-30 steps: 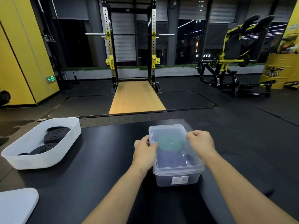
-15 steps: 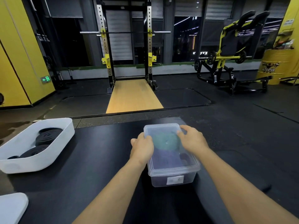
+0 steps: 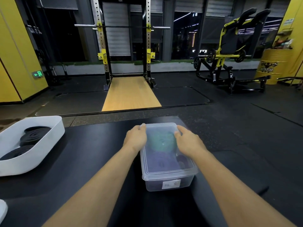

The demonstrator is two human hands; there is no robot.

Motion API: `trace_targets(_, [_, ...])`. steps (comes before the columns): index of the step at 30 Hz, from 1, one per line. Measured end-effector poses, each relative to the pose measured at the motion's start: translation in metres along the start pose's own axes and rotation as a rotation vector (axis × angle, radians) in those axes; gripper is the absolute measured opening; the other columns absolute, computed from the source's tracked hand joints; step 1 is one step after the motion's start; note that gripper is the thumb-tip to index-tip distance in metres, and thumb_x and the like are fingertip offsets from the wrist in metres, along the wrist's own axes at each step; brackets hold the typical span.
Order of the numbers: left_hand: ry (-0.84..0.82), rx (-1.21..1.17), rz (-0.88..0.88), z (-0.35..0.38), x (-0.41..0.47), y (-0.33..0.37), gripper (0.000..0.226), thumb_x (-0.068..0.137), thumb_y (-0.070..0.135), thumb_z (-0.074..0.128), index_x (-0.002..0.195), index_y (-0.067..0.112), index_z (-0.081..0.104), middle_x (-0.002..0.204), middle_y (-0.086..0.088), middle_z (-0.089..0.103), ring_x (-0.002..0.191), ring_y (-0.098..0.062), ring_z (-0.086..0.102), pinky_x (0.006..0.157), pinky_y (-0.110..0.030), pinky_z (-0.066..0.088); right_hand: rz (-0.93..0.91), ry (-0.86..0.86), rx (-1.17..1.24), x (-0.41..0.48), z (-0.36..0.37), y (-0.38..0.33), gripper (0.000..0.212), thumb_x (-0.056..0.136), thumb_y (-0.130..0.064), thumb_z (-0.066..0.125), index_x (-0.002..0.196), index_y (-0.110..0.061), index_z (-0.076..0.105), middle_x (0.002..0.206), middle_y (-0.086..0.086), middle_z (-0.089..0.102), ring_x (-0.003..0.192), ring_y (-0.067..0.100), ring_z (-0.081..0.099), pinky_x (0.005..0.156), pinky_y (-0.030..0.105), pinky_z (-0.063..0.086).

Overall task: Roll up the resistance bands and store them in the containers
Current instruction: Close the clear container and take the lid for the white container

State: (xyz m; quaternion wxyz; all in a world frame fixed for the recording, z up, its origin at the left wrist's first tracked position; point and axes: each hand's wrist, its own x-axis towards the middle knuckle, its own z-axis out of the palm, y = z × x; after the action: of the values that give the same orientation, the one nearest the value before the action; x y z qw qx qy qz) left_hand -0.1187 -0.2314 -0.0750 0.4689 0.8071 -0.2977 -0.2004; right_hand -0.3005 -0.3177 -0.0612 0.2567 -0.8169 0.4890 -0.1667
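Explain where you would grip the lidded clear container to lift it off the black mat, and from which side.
Probably the two long side walls of the clear container, just under the overhanging rim of the lid, left hand from its left, right hand from its right. It lies lengthwise away from the camera, and the rim gives fingers a ledge.

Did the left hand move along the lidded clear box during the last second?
Yes. Against the clear box, the left hand went farther from the person, toward the box's far left corner.
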Motion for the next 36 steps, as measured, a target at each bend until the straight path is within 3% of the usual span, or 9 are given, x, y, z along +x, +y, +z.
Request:
trace_targets(5, [0.079, -0.147, -0.007, 0.005, 0.028, -0.008, 0.029, 0.102, 0.036, 0.055, 0.082, 0.018, 0.065, 0.084, -0.003, 0.062, 0.079, -0.02, 0.056, 0.073, -0.033, 0.044, 0.015, -0.015, -0.03, 0.001, 0.0, 0.001, 0.039, 0.109, -0.044, 0.024, 0.142, -0.037, 0.043, 0.142, 0.006, 0.057, 0.124, 0.033, 0.052, 0.102, 0.049, 0.044])
trace_targets(11, [0.097, -0.395, -0.089, 0.014, 0.028, -0.013, 0.031, 0.098, 0.027, 0.065, 0.068, 0.018, 0.068, 0.081, -0.001, 0.071, 0.078, -0.023, 0.064, 0.078, -0.036, 0.054, 0.023, -0.011, -0.031, 0.004, 0.0, 0.0, 0.036, 0.108, -0.04, 0.03, 0.135, -0.032, 0.051, 0.136, 0.006, 0.061, 0.119, 0.033, 0.055, 0.1, 0.047, 0.046])
trace_targets(14, [0.083, -0.446, -0.106, 0.013, 0.023, -0.01, 0.023, 0.096, 0.019, 0.069, 0.075, 0.022, 0.079, 0.088, -0.002, 0.08, 0.089, -0.025, 0.075, 0.085, -0.042, 0.063, 0.051, -0.035, -0.017, 0.017, -0.004, 0.001, 0.035, 0.102, -0.035, 0.038, 0.132, -0.028, 0.056, 0.135, 0.008, 0.062, 0.117, 0.034, 0.057, 0.1, 0.045, 0.049])
trace_targets(18, [0.004, -0.326, -0.084, 0.005, 0.007, -0.005, 0.026, 0.099, 0.038, 0.056, 0.084, 0.024, 0.072, 0.091, 0.005, 0.072, 0.091, -0.023, 0.068, 0.09, -0.038, 0.055, 0.11, -0.146, -0.026, 0.039, -0.002, -0.005, 0.055, 0.106, -0.043, 0.026, 0.139, -0.01, 0.054, 0.149, 0.019, 0.051, 0.132, 0.037, 0.05, 0.111, 0.046, 0.041])
trace_targets(21, [-0.093, -0.106, -0.092, -0.003, -0.023, -0.006, 0.042, 0.099, 0.049, 0.038, 0.116, 0.019, 0.062, 0.112, -0.003, 0.067, 0.1, -0.027, 0.066, 0.084, -0.041, 0.056, 0.13, -0.115, 0.006, 0.043, 0.005, -0.007, 0.068, 0.11, -0.049, 0.019, 0.147, -0.002, 0.049, 0.155, 0.022, 0.044, 0.141, 0.038, 0.044, 0.115, 0.044, 0.034])
trace_targets(26, [-0.036, 0.084, 0.014, -0.009, -0.054, -0.017, 0.034, 0.108, 0.038, 0.034, 0.084, 0.018, 0.048, 0.085, 0.003, 0.053, 0.07, -0.015, 0.047, 0.06, -0.032, 0.036, 0.108, -0.091, -0.048, 0.042, 0.012, -0.01, 0.065, 0.112, -0.046, 0.022, 0.14, 0.002, 0.054, 0.148, 0.024, 0.051, 0.134, 0.039, 0.049, 0.108, 0.042, 0.039])
trace_targets(29, [-0.005, 0.105, 0.045, -0.026, -0.055, -0.024, 0.039, 0.108, 0.037, 0.038, 0.074, 0.019, 0.042, 0.075, 0.003, 0.047, 0.064, -0.015, 0.042, 0.056, -0.032, 0.03, 0.063, -0.083, -0.084, 0.036, 0.024, -0.021, 0.064, 0.111, -0.046, 0.021, 0.135, 0.001, 0.056, 0.142, 0.023, 0.056, 0.129, 0.039, 0.052, 0.104, 0.042, 0.041])
trace_targets(34, [0.048, 0.02, -0.001, -0.042, -0.069, -0.025, 0.04, 0.107, 0.041, 0.045, 0.072, 0.021, 0.044, 0.073, 0.006, 0.048, 0.063, -0.013, 0.043, 0.055, -0.031, 0.032, 0.049, 0.072, -0.242, 0.014, 0.027, -0.045, 0.054, 0.108, -0.05, 0.029, 0.128, -0.01, 0.059, 0.131, 0.018, 0.061, 0.119, 0.039, 0.057, 0.09, 0.043, 0.044])
trace_targets(36, [0.009, -0.013, -0.028, -0.046, -0.081, -0.024, 0.031, 0.106, 0.044, 0.046, 0.087, 0.021, 0.055, 0.085, 0.007, 0.058, 0.073, -0.013, 0.054, 0.062, -0.031, 0.039, -0.067, 0.194, -0.37, -0.004, 0.022, -0.053, 0.041, 0.106, -0.046, 0.036, 0.123, -0.014, 0.057, 0.127, 0.014, 0.056, 0.115, 0.037, 0.056, 0.085, 0.043, 0.045])
